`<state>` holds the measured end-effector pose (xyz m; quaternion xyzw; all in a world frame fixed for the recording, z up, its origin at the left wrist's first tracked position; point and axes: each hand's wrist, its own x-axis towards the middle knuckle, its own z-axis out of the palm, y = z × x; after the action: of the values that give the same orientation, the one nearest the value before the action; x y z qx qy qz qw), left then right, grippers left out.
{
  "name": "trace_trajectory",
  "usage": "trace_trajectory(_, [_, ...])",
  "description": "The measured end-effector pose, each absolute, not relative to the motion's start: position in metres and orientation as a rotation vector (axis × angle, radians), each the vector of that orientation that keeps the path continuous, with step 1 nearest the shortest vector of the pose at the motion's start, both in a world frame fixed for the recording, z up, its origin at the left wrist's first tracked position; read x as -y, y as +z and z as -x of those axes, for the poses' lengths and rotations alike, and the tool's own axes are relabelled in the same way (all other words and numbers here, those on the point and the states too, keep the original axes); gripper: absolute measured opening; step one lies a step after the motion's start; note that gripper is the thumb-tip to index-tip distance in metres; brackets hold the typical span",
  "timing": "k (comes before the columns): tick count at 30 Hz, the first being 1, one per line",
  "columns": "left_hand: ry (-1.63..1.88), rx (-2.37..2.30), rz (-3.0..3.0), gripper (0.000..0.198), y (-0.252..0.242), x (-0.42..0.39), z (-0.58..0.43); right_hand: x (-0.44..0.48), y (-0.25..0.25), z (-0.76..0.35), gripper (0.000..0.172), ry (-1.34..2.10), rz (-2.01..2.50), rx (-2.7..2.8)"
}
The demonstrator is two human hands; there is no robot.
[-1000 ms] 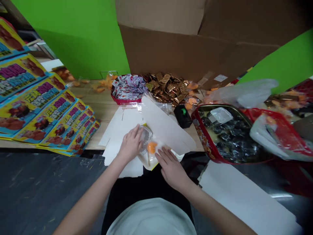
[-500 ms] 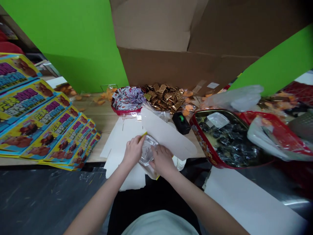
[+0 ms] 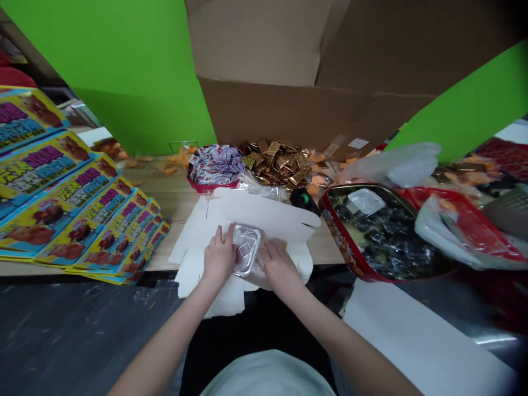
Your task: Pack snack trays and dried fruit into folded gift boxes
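Clear plastic container [image 3: 246, 249] sits on the white card [image 3: 264, 212] right in front of me, gripped between my 2 hands. My left hand [image 3: 218, 258] is half open, fingers curled against its left edge, while my right hand [image 3: 278, 267] braces its right edge, holding it steady from both sides.

Soft, even indoor light fills this wide-angle view from head height, leaving colour bright and saturated on the green wall [image 3: 115, 71]. Shadows stay faint beneath the left hand [image 3: 218, 258] and right hand [image 3: 280, 267]. Glare glints off the clear plastic tray [image 3: 246, 249] and streaks the gray surface [image 3: 493, 340] at lower right. The lens bends the posters [image 3: 61, 192] near the frame's edge, where corners darken and fine detail softens slightly.
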<state>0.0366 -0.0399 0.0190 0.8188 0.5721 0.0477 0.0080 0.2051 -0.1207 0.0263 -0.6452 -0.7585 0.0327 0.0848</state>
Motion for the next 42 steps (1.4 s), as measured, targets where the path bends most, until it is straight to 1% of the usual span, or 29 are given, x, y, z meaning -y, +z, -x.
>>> trace_trajectory(1, [0.242,-1.774,-2.588,0.054,0.021,0.043,-0.035,0.124,0.026,-0.204,0.027,0.088,1.897,2.25])
trace_trajectory(3, [0.359,-1.518,-2.714,0.048,0.024,0.044,-0.032,0.133,0.024,-0.204,0.022,0.098,1.853,2.22])
trace_trajectory(5, [0.313,-1.178,-2.79,0.043,0.024,0.044,-0.032,0.14,0.021,-0.206,0.023,0.122,1.838,2.171])
trace_trajectory(7, [0.197,-1.055,-2.769,0.041,0.021,0.045,-0.035,0.146,0.018,-0.21,0.025,0.145,1.854,2.135])
trace_trajectory(10, [0.164,-1.147,-2.695,0.044,0.015,0.05,-0.041,0.155,0.014,-0.22,0.031,0.129,1.78,2.192])
trace_trajectory(12, [0.301,-1.201,-2.671,0.043,0.012,0.053,-0.039,0.161,0.013,-0.231,0.037,0.066,1.668,2.195])
trace_trajectory(14, [0.527,-1.28,-2.616,0.042,0.008,0.052,-0.03,0.166,0.011,-0.244,0.039,-0.008,1.59,2.086])
trace_trajectory(16, [0.703,-1.358,-2.497,0.044,-0.001,0.049,-0.014,0.168,0.005,-0.262,0.034,-0.052,1.6,1.875])
trace_trajectory(17, [0.73,-1.368,-2.424,0.046,-0.007,0.047,-0.006,0.167,0.001,-0.273,0.03,-0.052,1.635,1.75])
trace_trajectory(20, [0.643,-1.315,-2.237,0.05,-0.031,0.044,0.016,0.152,-0.011,-0.31,0.026,-0.03,1.774,1.4])
trace_trajectory(22, [0.595,-1.297,-2.153,0.05,-0.045,0.045,0.026,0.129,-0.012,-0.335,0.028,-0.043,1.808,1.3])
trace_trajectory(24, [0.601,-1.282,-2.105,0.052,-0.055,0.048,0.033,0.094,-0.007,-0.355,0.028,-0.076,1.789,1.345])
trace_trajectory(28, [0.721,-1.188,-2.052,0.058,-0.06,0.057,0.043,-0.015,0.019,-0.365,0.024,-0.182,1.667,1.744])
trace_trajectory(30, [0.778,-1.186,-1.96,0.055,-0.056,0.056,0.046,-0.081,0.03,-0.357,0.026,-0.229,1.591,2.026])
trace_trajectory(32, [0.815,-1.306,-1.783,0.049,-0.05,0.045,0.048,-0.146,0.035,-0.344,0.035,-0.271,1.534,2.252])
trace_trajectory(34, [0.86,-1.501,-1.64,0.044,-0.041,0.024,0.051,-0.201,0.034,-0.329,0.047,-0.295,1.493,2.39])
trace_trajectory(36, [0.888,-1.613,-1.648,0.038,-0.031,0.0,0.054,-0.241,0.029,-0.318,0.055,-0.274,1.468,2.453])
trace_trajectory(37, [0.917,-1.63,-1.691,0.036,-0.026,-0.01,0.056,-0.255,0.027,-0.315,0.055,-0.246,1.45,2.471])
trace_trajectory(39, [0.969,-1.635,-1.77,0.031,-0.014,-0.02,0.058,-0.267,0.023,-0.313,0.048,-0.188,1.421,2.454])
trace_trajectory(40, [0.993,-1.613,-1.817,0.031,-0.007,-0.018,0.057,-0.267,0.022,-0.315,0.043,-0.154,1.412,2.403])
trace_trajectory(42, [0.941,-1.409,-2.0,0.037,0.008,-0.003,0.052,-0.256,0.022,-0.32,0.031,-0.024,1.409,2.184])
